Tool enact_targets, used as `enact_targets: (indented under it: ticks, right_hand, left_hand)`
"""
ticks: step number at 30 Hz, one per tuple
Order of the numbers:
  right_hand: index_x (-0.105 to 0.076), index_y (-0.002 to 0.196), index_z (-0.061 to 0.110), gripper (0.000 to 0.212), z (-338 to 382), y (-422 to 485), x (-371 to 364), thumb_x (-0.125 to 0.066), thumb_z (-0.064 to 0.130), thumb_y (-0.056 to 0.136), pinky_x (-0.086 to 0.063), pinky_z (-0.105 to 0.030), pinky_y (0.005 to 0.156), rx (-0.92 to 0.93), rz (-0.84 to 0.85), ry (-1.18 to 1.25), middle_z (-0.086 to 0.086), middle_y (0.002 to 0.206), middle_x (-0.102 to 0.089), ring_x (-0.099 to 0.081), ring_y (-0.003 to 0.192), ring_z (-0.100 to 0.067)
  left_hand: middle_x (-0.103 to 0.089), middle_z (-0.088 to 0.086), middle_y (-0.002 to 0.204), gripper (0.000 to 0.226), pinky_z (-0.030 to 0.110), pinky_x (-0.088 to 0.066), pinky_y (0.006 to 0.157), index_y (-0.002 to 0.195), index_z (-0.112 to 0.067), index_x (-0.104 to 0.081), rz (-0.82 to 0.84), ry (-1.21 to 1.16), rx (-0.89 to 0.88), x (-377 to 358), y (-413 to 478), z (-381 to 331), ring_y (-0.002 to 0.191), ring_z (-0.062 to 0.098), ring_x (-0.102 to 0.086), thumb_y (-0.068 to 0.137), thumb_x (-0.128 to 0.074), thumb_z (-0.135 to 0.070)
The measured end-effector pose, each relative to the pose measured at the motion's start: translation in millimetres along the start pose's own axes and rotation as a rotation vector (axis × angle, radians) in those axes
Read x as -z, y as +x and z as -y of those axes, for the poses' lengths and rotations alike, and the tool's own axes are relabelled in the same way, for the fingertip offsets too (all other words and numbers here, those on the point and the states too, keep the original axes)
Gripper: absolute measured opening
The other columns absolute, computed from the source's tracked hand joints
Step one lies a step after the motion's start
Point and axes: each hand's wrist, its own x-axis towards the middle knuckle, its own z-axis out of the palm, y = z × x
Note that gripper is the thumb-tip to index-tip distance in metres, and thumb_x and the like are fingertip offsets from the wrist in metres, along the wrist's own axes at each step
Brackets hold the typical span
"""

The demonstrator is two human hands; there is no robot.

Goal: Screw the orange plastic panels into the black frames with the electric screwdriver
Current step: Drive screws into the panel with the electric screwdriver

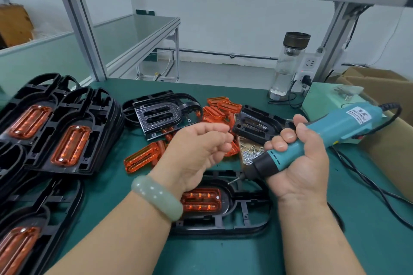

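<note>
A pale green bangle (156,196) is worn on the left wrist. Just beyond it, a black frame (245,214) lies flat on the green desk (357,241), with an orange panel (201,201) seated in its opening. The left hand (201,147) is held above this frame, palm up, with its fingers curled inward towards the thumb; whether anything small is pinched there cannot be told. The right hand (299,158) is clenched round the teal electric screwdriver (324,136), whose bit (233,180) is angled down and left, close over the frame's upper edge. Behind the hands a heap of small screws (250,154) is seen, with loose orange panels (143,158) and empty black frames (161,114) scattered around it. Stacked frames (60,127) already fitted with panels are piled at the left. A clear bottle (288,67) stands at the desk's far edge.
</note>
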Motion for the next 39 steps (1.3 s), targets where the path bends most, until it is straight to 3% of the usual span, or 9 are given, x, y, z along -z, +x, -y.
enact_targets:
  ticks: [6,10,16,18,24,34,39]
  right_hand:
    - [-0.056,0.092,0.023,0.014,-6.0,-4.6,-3.3,-0.044,0.016,0.095,-0.040,-0.018,0.052,-0.034,-0.005,0.075,0.010,0.056,-0.046,-0.042,0.044,-0.005]
    - [-0.056,0.089,0.023,0.012,-10.0,-7.4,-5.6,-0.046,0.018,0.094,-0.042,-0.018,0.053,-0.031,-0.037,0.154,0.011,0.057,-0.047,-0.043,0.045,-0.004]
    - [-0.055,0.089,0.022,0.009,-11.0,-8.7,-7.8,-0.048,0.019,0.094,-0.042,-0.018,0.054,-0.017,-0.089,0.198,0.011,0.059,-0.046,-0.043,0.046,-0.005]
    - [-0.055,0.089,0.022,0.009,-10.9,-8.6,-8.2,-0.048,0.020,0.094,-0.042,-0.018,0.055,-0.013,-0.096,0.202,0.011,0.059,-0.045,-0.043,0.046,-0.005]
    - [-0.053,0.088,0.023,0.007,-13.8,-9.8,-11.2,-0.051,0.020,0.095,-0.043,-0.019,0.056,-0.015,-0.147,0.211,0.011,0.060,-0.047,-0.045,0.047,-0.004]
    - [-0.053,0.074,0.020,0.019,-12.5,-9.9,-16.5,-0.057,0.021,0.093,-0.044,-0.017,0.053,-0.030,-0.237,0.240,0.011,0.061,-0.048,-0.047,0.047,-0.004]
    - [-0.052,0.077,0.021,0.017,-13.2,-10.6,-16.3,-0.058,0.020,0.093,-0.044,-0.018,0.054,-0.029,-0.230,0.234,0.011,0.061,-0.049,-0.047,0.047,-0.005]
  left_hand:
    - [-0.069,0.004,0.069,0.029,0.018,-0.049,0.049,0.073,-0.014,-0.076,-0.089,-0.150,0.001,27.6,-26.8,5.9,0.056,0.008,-0.061,0.083,-0.056,0.004]
    - [-0.061,0.000,0.063,0.035,0.016,-0.046,0.052,0.081,-0.017,-0.077,-0.098,-0.148,-0.017,35.7,-36.7,15.6,0.056,0.006,-0.053,0.084,-0.051,0.005]
    - [-0.057,0.002,0.063,0.024,0.020,-0.046,0.052,0.079,-0.016,-0.077,0.002,-0.218,0.029,36.2,-41.3,19.6,0.056,0.010,-0.052,0.062,-0.064,-0.005]
    - [-0.057,0.003,0.064,0.023,0.020,-0.046,0.050,0.079,-0.017,-0.077,0.032,-0.252,0.058,35.6,-40.9,19.3,0.055,0.010,-0.052,0.065,-0.069,-0.002]
    - [-0.058,0.001,0.064,0.013,0.016,-0.043,0.044,0.071,-0.017,-0.075,0.061,-0.242,0.161,30.5,-43.7,16.8,0.052,0.008,-0.051,0.063,-0.069,-0.024]
    - [-0.063,0.005,0.064,0.013,0.012,-0.045,0.039,0.068,-0.011,-0.076,0.082,-0.396,0.362,25.3,-42.3,15.9,0.051,0.010,-0.059,0.067,-0.065,-0.017]
    - [-0.063,0.005,0.065,0.013,0.013,-0.046,0.039,0.070,-0.009,-0.076,0.120,-0.427,0.372,24.7,-43.5,16.1,0.052,0.011,-0.059,0.068,-0.065,-0.017]
